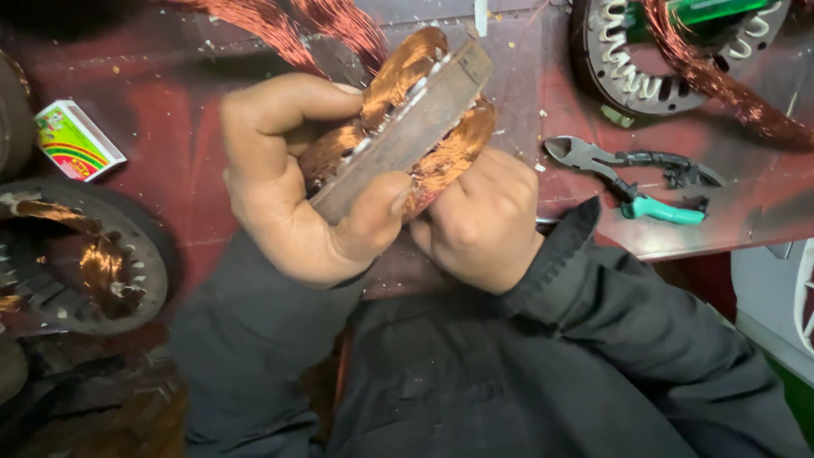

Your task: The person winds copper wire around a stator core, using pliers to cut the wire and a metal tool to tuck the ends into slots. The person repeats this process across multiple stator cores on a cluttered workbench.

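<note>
A round motor stator [405, 127] with copper wire windings is held on edge over the red table, its grey laminated rim facing me. My left hand [292, 182] grips it from the left, thumb across the rim and fingers over the top winding. My right hand [479, 220] is curled against the lower right side, its fingers pressed into the copper coil there. Both forearms wear dark sleeves.
Green-handled cutting pliers [632, 174] lie on the table to the right. Another stator [657, 55] with loose copper wire sits at the top right, and a third stator [80, 259] at the left. A small colourful box [75, 140] lies at the far left. The table edge [678, 246] runs close to my body.
</note>
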